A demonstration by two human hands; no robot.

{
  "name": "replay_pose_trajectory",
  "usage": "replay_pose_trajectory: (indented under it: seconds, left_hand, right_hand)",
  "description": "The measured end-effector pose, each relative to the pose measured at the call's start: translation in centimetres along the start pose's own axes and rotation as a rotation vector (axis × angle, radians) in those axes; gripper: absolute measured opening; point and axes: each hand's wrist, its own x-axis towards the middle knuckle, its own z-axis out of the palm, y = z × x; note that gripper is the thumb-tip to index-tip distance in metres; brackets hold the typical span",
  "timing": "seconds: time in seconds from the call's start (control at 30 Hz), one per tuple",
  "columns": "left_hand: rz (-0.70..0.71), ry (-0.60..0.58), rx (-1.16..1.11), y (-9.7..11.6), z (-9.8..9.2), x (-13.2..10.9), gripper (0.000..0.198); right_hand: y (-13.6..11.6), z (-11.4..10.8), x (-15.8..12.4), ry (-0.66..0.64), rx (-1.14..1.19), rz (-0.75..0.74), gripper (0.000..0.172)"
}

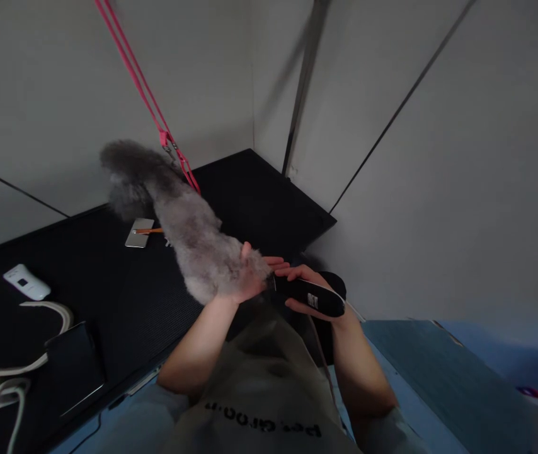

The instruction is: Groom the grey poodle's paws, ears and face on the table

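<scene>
A small dog [198,230] with short grey fur and a fluffier, darker head [130,167] stands on a black-topped table [250,195], its rear end towards me. My left hand [252,277] grips the dog's hindquarters, its palm and thumb against the fur. Whether it holds the tail or a leg, I cannot tell. In my right hand [319,277] is a black hair clipper [309,294]. Its blade end points left and meets the fur beside my left fingers. A pink leash [139,79] runs down from above to the dog's neck.
A metal comb-like plate with an orange handle [148,231] lies left of the dog. Farther left are a white device [27,282], a curved white holder [58,309] and a dark phone-like slab [75,366]. Grey walls [439,170] rise behind and to the right.
</scene>
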Motion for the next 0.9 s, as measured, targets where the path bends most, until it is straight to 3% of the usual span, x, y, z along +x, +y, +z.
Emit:
replay_pose_trajectory:
  seconds: [0.27, 0.43, 0.63, 0.8, 0.9]
  left_hand:
    - [0.034, 0.003, -0.024, 0.0, 0.3, 0.0, 0.087]
    - [0.047, 0.014, -0.033, 0.0, 0.5, 0.0, 0.085]
    - [0.156, -0.029, -0.057, -0.6, -0.4, 0.6, 0.075]
    - [0.2, -0.06, -0.07, -1.2, -0.4, 1.1, 0.071]
    - [0.238, -0.04, -0.118, -1.3, 0.0, 1.2, 0.068]
  right_hand:
    - [0.7, 1.0, -0.7, 0.157, 0.014, 0.066, 0.034]
    - [1.6, 2.9, -1.4, 0.467, 0.214, 0.065, 0.033]
    - [1.7, 4.7, -1.5, 0.568, 0.146, 0.094, 0.036]
    - [1.8, 7.1, -2.1, 0.92, 0.238, 0.115, 0.041]
    - [1.6, 8.5, -2.7, 0.91, 0.203, 0.169, 0.038]
